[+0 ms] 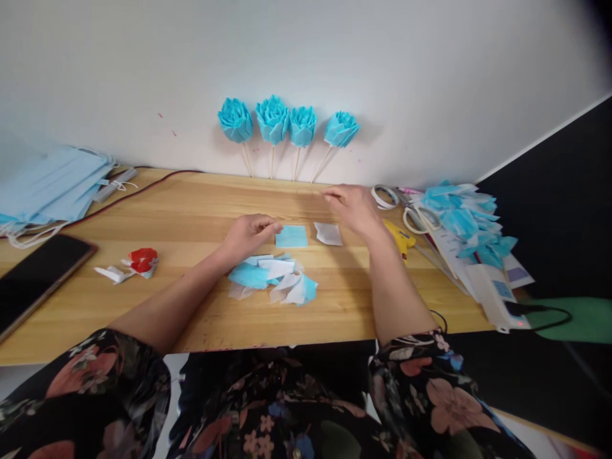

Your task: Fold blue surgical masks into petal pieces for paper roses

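My left hand (251,234) rests on the wooden table (182,217), its fingers curled together and touching the left edge of a small blue square of mask fabric (291,236). My right hand (351,207) hovers palm down just behind a white fabric square (329,233), fingers loosely bent, holding nothing I can see. In front of both hands lies a pile of blue and white fabric pieces (272,278). Several blue fabric roses on sticks (287,124) lean against the wall behind.
A stack of blue face masks (50,185) and a dark phone (33,277) lie at the left. A red and white scrap (138,261) sits nearby. At the right are tape rolls (385,196), scissors (421,218), a yellow glue gun (400,237) and cut blue pieces (461,220).
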Demonstrator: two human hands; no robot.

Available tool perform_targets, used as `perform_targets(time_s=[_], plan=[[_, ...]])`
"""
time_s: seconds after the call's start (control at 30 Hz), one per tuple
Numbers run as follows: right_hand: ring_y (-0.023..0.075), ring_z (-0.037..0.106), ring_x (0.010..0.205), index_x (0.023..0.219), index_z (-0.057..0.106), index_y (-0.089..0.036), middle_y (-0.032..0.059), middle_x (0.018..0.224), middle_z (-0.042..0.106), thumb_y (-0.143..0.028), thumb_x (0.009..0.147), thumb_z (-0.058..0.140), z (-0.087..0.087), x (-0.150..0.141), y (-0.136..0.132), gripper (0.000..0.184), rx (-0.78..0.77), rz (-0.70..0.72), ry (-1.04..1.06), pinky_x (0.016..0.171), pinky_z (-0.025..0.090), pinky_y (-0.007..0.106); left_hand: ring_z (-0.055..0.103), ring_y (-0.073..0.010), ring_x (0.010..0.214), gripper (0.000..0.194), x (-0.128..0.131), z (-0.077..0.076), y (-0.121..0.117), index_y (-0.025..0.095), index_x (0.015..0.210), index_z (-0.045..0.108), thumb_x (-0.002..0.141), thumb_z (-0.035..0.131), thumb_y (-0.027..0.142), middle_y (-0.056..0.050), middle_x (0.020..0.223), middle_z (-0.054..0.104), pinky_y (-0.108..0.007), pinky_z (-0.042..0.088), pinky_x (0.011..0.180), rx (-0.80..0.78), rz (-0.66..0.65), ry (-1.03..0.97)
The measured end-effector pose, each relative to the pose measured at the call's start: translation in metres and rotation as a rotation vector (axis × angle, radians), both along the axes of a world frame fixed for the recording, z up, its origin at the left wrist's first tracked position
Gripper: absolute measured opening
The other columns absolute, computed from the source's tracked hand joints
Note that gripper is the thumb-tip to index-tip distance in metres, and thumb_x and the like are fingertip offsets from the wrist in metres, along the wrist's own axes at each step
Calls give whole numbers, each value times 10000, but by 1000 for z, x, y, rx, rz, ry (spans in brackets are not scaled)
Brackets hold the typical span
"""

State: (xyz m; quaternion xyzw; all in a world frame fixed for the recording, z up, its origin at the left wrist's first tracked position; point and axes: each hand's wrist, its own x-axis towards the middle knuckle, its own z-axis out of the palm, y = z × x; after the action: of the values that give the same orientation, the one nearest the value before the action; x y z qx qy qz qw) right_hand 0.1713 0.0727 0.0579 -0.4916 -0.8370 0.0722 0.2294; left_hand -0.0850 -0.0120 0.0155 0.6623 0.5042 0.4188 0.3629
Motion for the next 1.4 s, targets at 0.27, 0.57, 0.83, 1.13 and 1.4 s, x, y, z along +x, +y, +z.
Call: perform_targets(time_s=[0.27,0.57,0.83,1.13,1.4], plan=[[185,679,763,942,791,-279,8,922,799,-256,831,683,-22,27,-3,156,-250,-38,-155,635,412,279,680,-206,787,332,-2,-2,2,201,741,749,859,611,479,-45,807,775,-283,467,721,4,29,-2],[155,594,645,806,733,-214,18,768,746,-224,820,659,7,-14,-22,76,-232,-101,-87,592,333,276,710,-187,865,327,6,14,-12,178,768,745,937,591,412,-59,862,777,-278,506,838,221,116,-129],[154,653,740,873,725,-200,16,850,769,-240,848,626,21,-44,-22,110,-178,-101,63,645,383,257,723,-174,840,293,6,15,-13,178,823,759,952,589,379,-49,873,789,-282,538,821,363,75,-118],[186,658,806,945,740,-217,59,954,773,-266,880,619,-12,-7,-8,146,-311,-51,-271,643,371,262,736,-197,916,315,7,10,-11,177,765,736,937,588,395,-54,884,790,-299,544,857,210,72,-145],[151,620,691,805,682,-203,4,777,728,-271,807,632,0,-20,-21,85,-197,-198,187,653,399,273,725,-190,893,236,10,14,-14,171,953,765,949,594,333,-73,939,788,-319,548,856,345,8,-114]])
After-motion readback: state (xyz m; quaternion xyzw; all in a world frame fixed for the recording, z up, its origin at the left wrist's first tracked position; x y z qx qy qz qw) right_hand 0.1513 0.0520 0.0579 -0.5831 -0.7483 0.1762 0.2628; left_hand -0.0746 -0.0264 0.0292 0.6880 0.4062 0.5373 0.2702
